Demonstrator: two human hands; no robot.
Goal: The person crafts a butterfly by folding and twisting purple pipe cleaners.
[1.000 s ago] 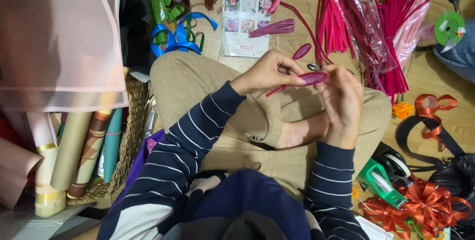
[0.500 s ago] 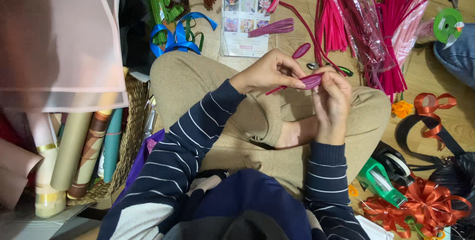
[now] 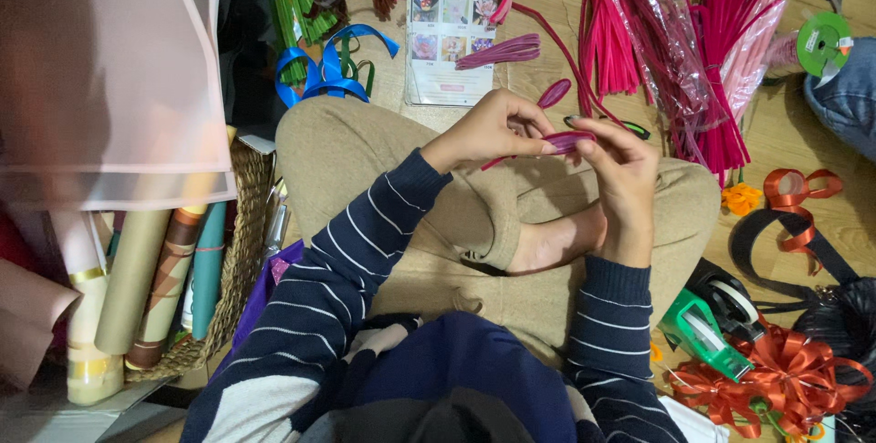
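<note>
Head view, with the person's crossed legs as the landmark. Both hands meet just above the knees, over the front edge of the lap. The left hand (image 3: 484,133) reaches in from the striped sleeve with its wrist bent and its fingers curled, pinching one end of a magenta pipe cleaner loop (image 3: 568,141). The right hand (image 3: 625,178) stands nearly upright, palm turned inward, its fingertips closing on the other end of the same loop. Each grip is narrow and shut on the loop, which lies roughly level between them, likely held taut so the petal shape keeps its form while the ends are worked. A second magenta petal loop (image 3: 554,93) sticks up just beyond the fingers, joined by a thin stem running back under the left hand.

Beyond the legs, on the wooden floor, lies a printed sheet with flower pictures (image 3: 449,28), placed as if for reference within easy sight. To its right are bundles of pink and red pipe cleaners (image 3: 693,51) in clear wrap, near enough to draw from. Blue ribbon (image 3: 324,64) curls to the sheet's left. Beside the right knee sit a green tape dispenser (image 3: 703,329) and a red ribbon bow (image 3: 776,375). A wicker basket of paper rolls (image 3: 233,260) stands beside the left thigh.
</note>
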